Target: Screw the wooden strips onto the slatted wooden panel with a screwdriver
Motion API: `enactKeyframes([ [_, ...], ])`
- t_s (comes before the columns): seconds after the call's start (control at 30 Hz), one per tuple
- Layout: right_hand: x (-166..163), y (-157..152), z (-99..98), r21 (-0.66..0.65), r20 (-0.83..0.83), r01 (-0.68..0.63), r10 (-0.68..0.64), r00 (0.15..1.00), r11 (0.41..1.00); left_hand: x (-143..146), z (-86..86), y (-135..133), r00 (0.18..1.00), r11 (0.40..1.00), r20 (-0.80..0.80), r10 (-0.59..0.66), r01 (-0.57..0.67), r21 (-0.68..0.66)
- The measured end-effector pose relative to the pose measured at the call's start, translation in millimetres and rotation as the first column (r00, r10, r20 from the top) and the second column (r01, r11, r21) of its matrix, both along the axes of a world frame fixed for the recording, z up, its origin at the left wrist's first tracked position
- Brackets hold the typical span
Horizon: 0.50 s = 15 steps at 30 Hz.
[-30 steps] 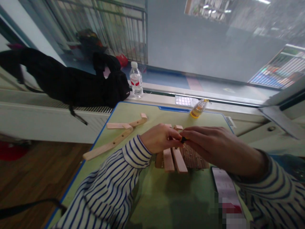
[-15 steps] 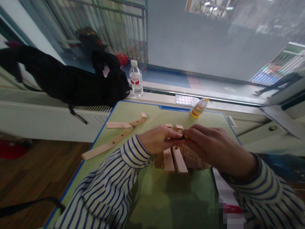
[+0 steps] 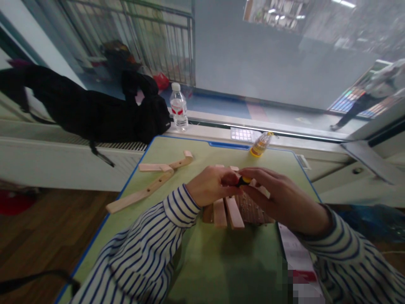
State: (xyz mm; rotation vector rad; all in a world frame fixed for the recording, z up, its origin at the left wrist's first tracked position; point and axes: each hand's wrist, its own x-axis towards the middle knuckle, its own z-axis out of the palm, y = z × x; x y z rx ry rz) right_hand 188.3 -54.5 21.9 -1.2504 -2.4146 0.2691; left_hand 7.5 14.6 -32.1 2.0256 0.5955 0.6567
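Between both hands, above the wooden pieces, is a small black-and-yellow screwdriver (image 3: 244,181), its tip hidden. My right hand (image 3: 278,196) is closed around the yellow side with bent fingers. My left hand (image 3: 210,185) is closed too, thumb and fingertips pinched at its black end. Just below them, two pale wooden strips (image 3: 234,213) lie side by side on a brown, rough-textured block (image 3: 255,209). My hands cover the strips' middle parts. Left of my left hand, two more hooked wooden pieces with holes (image 3: 155,185) rest crossed on the green table (image 3: 202,261).
A small yellow-capped bottle (image 3: 260,145) stands at the table's back edge. Beyond, a water bottle (image 3: 179,107) and a black bag (image 3: 104,109) sit on the sill. Printed paper (image 3: 295,249) lies by my right forearm. A person (image 3: 363,99) is behind the glass.
My hands have drawn slightly apart around the screwdriver, and more of its black and yellow body shows. The wooden pieces keep their places. The person behind the glass has come further into view.
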Motion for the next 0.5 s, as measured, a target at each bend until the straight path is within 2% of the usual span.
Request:
enactKeyframes([
  [0.27,2.2,5.9,1.9,0.041,-0.032,-0.110,0.111,0.993,0.993,1.6,-12.2,-20.0,0.970,0.970,0.043,0.238,-0.236,-0.049],
  [0.5,3.9,6.9,2.1,0.063,0.012,-0.119,0.118,0.993,0.991,7.9,-24.0,-33.4,0.906,0.912,0.107,0.409,-0.408,-0.036],
])
